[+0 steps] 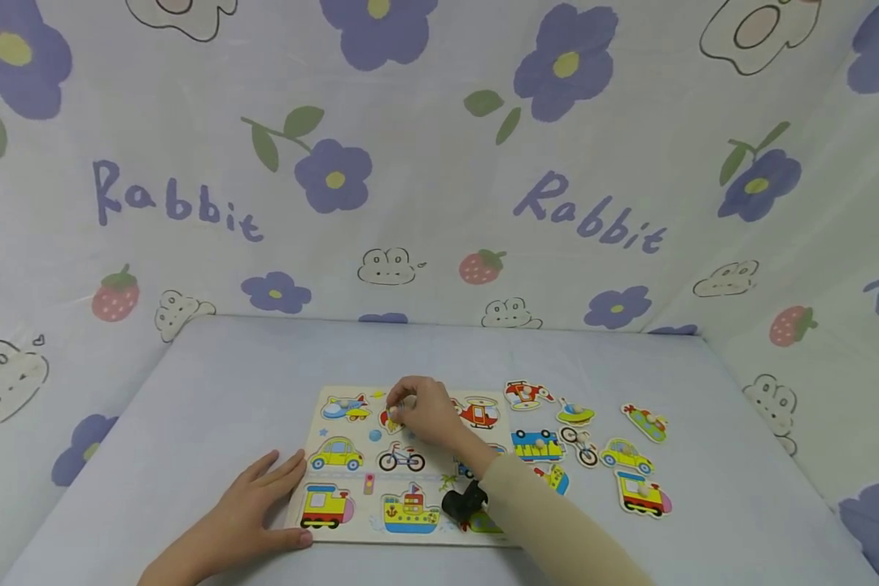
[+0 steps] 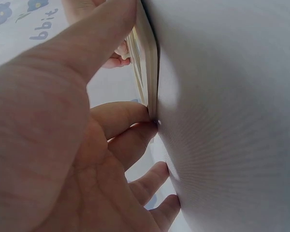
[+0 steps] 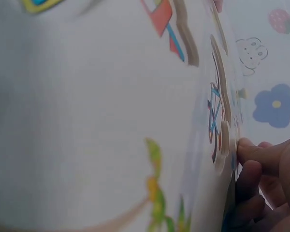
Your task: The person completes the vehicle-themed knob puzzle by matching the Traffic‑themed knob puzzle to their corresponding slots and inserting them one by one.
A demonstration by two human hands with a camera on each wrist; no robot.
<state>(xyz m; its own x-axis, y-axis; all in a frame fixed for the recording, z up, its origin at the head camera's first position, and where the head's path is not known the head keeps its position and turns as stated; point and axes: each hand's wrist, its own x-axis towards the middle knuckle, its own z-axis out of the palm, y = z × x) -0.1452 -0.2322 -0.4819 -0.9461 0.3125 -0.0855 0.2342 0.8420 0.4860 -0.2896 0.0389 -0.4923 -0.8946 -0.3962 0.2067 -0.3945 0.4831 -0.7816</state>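
Head view: puzzle piece mostly hidden by right hand.

Long sleeve on the right side, plain cream or pale beige, pretty smooth fabric, running down to about the wrist, with the right hand bare past it. There's a chunky little black gadget by the cuff, kinda lumpy and rounded, too small to make out any markings. Left hand is just bare too, fingers and visible forearm included.
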